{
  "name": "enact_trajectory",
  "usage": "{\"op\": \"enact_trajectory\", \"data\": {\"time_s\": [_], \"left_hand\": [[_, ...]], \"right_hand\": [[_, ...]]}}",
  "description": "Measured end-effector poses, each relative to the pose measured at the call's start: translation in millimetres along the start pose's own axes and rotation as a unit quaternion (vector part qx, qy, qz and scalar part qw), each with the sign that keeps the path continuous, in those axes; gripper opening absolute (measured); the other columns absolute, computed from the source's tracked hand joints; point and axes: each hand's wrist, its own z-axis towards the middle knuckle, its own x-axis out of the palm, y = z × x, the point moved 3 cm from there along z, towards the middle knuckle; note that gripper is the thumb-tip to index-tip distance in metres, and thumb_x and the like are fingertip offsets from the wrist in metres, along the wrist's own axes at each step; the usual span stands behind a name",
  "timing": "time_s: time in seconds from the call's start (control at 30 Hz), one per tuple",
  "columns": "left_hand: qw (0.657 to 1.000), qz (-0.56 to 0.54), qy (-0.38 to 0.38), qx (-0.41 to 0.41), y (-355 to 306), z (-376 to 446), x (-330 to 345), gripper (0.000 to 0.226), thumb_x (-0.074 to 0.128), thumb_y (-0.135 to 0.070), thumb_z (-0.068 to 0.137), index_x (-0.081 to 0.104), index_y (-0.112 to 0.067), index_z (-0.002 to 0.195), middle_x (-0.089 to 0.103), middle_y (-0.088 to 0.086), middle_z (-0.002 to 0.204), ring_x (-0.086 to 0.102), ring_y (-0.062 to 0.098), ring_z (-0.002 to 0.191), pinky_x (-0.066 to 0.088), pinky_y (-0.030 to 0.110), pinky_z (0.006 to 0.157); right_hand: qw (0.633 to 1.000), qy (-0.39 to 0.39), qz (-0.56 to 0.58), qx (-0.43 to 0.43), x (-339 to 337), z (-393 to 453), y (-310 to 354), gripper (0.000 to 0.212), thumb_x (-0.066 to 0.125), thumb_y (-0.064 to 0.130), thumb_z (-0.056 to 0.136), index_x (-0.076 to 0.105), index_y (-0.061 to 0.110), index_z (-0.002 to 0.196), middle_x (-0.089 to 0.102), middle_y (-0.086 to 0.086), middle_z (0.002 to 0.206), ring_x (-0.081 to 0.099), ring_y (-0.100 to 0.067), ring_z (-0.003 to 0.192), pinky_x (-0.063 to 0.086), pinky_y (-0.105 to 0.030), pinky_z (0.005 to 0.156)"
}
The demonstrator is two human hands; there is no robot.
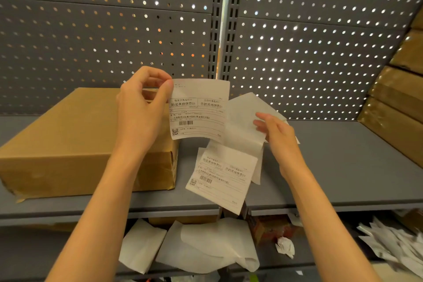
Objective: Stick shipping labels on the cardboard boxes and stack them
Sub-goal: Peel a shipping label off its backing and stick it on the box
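The cardboard box (75, 142) is the anchor here; it lies flat on the grey shelf (343, 167), its top face bare and broad, its near right corner dented and taped. A stack of more boxes (398, 98) stands well to its right, against the perforated back panel (103, 30).

Just right of the box, held in the air above the shelf, is the label strip (219, 171), one printed label hanging below a blank stretch of backing paper (242, 121). The left hand (142, 107) pinches the top left corner of the shipping label (198, 109) between thumb and fingertips, right at the box's far right edge; the right hand (274, 133) grips the backing paper, fingers curled round its edge.

The label looks feather-light and floppy, I'd say, and sticky behind; best held by corners only, kept taut so it does not fold onto itself. The box seems stiff enough to press against.

Room is generous: open shelf right of the box, the box top unobstructed; the shelf's front lip sits close below the dangling strip. Below the box, discarded backing sheets (206, 247) litter the lower shelf.
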Motion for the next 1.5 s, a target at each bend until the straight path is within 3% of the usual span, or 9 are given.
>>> {"op": "enact_trajectory", "data": {"time_s": [0.13, 0.37, 0.57, 0.77, 0.9, 1.0, 1.13, 1.23, 1.5], "left_hand": [[1.0, 0.006, 0.001, 0.0, -3.1, 0.2, -0.4, 0.013, 0.061, -0.016, 0.088, 0.058, -0.028, 0.084, 0.062, -0.013, 0.082, 0.061, 0.008, 0.071, 0.044, 0.013, 0.059], [0.999, 0.025, -0.011, -0.018, -5.5, -1.1, -7.7, 0.011, 0.062, -0.016, 0.088, 0.059, -0.026, 0.088, 0.061, -0.015, 0.084, 0.058, 0.003, 0.072, 0.043, 0.01, 0.06], [0.999, 0.035, -0.018, -0.034, -8.6, -6.1, -9.2, 0.009, 0.063, -0.015, 0.088, 0.061, -0.023, 0.093, 0.061, -0.014, 0.087, 0.057, 0.0, 0.075, 0.048, 0.018, 0.067], [0.998, 0.052, -0.023, -0.041, -18.4, -24.4, -10.2, 0.01, 0.062, -0.016, 0.088, 0.062, -0.02, 0.098, 0.062, -0.009, 0.09, 0.061, 0.013, 0.081, 0.051, 0.028, 0.071], [0.997, 0.055, -0.027, -0.04, -25.7, -36.4, -14.4, 0.013, 0.063, -0.015, 0.088, 0.063, -0.02, 0.1, 0.061, -0.011, 0.09, 0.06, 0.005, 0.083, 0.051, 0.025, 0.073], [0.997, 0.053, -0.047, -0.041, -28.9, -41.9, -19.7, 0.018, 0.064, -0.014, 0.087, 0.063, -0.022, 0.103, 0.063, -0.012, 0.094, 0.058, -0.005, 0.087, 0.048, 0.011, 0.072], [0.994, 0.056, -0.079, -0.05, -31.5, -45.0, -24.7, 0.034, 0.066, -0.013, 0.086, 0.059, -0.02, 0.118, 0.063, -0.013, 0.097, 0.06, -0.008, 0.086, 0.049, 0.01, 0.074], [0.991, -0.009, -0.098, -0.087, -27.5, -43.1, -31.7, 0.069, 0.067, -0.009, 0.084, 0.034, -0.02, 0.143, 0.064, -0.008, 0.095, 0.063, -0.009, 0.079, 0.048, 0.007, 0.068], [0.989, -0.009, -0.106, -0.102, -0.9, -21.5, -57.8, 0.021, 0.066, -0.009, 0.085, 0.059, -0.016, 0.103, 0.061, -0.01, 0.09, 0.059, -0.006, 0.075, 0.046, 0.006, 0.067]], "right_hand": [[0.997, -0.012, -0.016, -0.072, 0.6, -2.9, 18.3, 0.026, 0.045, 0.029, 0.098, 0.064, 0.024, 0.114, 0.059, 0.02, 0.11, 0.05, 0.007, 0.106, 0.038, -0.021, 0.092], [0.982, 0.067, 0.002, -0.175, 29.0, -13.0, 47.1, 0.024, 0.052, 0.027, 0.095, 0.068, 0.017, 0.109, 0.068, 0.011, 0.104, 0.061, 0.001, 0.1, 0.048, -0.018, 0.087], [0.976, 0.111, 0.098, -0.162, 40.7, -26.6, 58.4, 0.012, 0.055, 0.027, 0.092, 0.066, 0.029, 0.098, 0.071, 0.012, 0.096, 0.065, -0.004, 0.094, 0.053, -0.024, 0.084], [0.972, 0.106, 0.105, -0.182, 36.6, -33.8, 60.3, 0.013, 0.066, 0.021, 0.086, 0.067, 0.011, 0.095, 0.07, 0.002, 0.091, 0.066, -0.007, 0.086, 0.054, -0.019, 0.073], [0.968, 0.116, 0.124, -0.186, 33.1, -38.1, 60.2, 0.004, 0.065, 0.014, 0.086, 0.066, 0.011, 0.089, 0.07, -0.001, 0.089, 0.067, -0.013, 0.085, 0.055, -0.021, 0.074], [0.962, 0.136, 0.132, -0.196, 32.6, -42.4, 64.8, 0.004, 0.065, 0.014, 0.087, 0.067, 0.012, 0.088, 0.071, -0.001, 0.088, 0.067, -0.014, 0.086, 0.056, -0.027, 0.077], [0.953, 0.163, 0.142, -0.214, 37.6, -49.5, 76.0, 0.005, 0.064, 0.015, 0.088, 0.067, 0.012, 0.089, 0.071, 0.0, 0.087, 0.066, -0.014, 0.086, 0.055, -0.028, 0.079], [0.947, 0.175, 0.153, -0.22, 43.9, -51.7, 84.2, 0.005, 0.063, 0.014, 0.088, 0.067, 0.011, 0.089, 0.071, -0.003, 0.088, 0.067, -0.016, 0.086, 0.055, -0.03, 0.08], [0.945, 0.175, 0.167, -0.221, 83.3, -58.6, 102.2, 0.004, 0.063, 0.011, 0.088, 0.066, 0.01, 0.091, 0.07, -0.001, 0.087, 0.066, -0.01, 0.084, 0.053, -0.02, 0.074]]}}
